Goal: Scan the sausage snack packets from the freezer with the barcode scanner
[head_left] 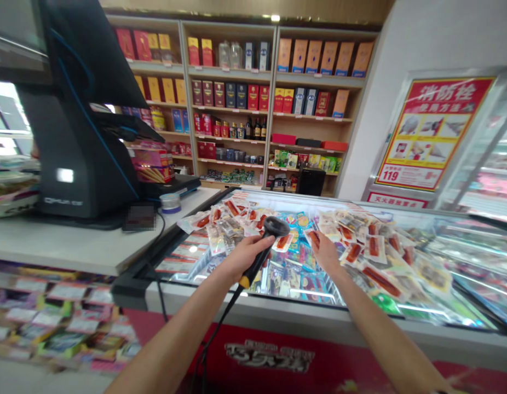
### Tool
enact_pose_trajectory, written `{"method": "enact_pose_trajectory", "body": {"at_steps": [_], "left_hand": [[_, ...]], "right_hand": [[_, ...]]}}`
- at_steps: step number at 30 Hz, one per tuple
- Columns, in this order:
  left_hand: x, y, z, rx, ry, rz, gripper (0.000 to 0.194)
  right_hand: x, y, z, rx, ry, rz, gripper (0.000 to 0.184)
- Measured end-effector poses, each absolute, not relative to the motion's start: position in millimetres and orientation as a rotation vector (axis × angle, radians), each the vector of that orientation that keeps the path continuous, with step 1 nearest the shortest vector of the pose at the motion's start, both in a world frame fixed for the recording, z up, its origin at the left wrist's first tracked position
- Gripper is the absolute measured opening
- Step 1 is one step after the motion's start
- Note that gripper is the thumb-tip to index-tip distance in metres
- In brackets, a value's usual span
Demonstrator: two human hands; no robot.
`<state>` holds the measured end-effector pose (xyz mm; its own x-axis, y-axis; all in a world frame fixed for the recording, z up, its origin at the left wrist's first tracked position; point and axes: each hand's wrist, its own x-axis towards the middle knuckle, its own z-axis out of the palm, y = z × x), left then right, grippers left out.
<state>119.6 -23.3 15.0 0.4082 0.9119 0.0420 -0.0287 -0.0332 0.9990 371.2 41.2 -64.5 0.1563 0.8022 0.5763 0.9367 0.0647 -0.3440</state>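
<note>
My left hand (248,256) is wrapped round the handle of a black corded barcode scanner (275,227), held above the glass top of a chest freezer (253,293). To its right, my right hand (325,250) grips a clear packet of reddish-brown sausage (314,238). Just beyond the scanner lies another sausage packet (283,242) on the glass. A heap of similar packets (373,246) spreads right of my right hand, mixed with packets of paler food. A smaller pile (231,221) sits at the left, behind the scanner.
At the left, a counter (93,249) carries a black checkout terminal (79,142), a round tub (170,203) and a box of sticks (153,166). The scanner's cable (210,342) hangs down the freezer front. Shelves of boxed goods (231,96) line the back wall.
</note>
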Motion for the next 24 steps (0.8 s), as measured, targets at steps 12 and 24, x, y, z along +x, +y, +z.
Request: {"method": "enact_pose_trajectory", "body": {"at_steps": [12,24], "left_hand": [[137,-24,20,1.439,0.813,0.882,0.034],[140,-22,25,1.421,0.746,0.829,0.032]], "right_hand": [[370,45,-72,-1.644,-1.644,-0.229,0.037],[369,44,-72,-1.615,-1.648,-0.217,0.039]]}}
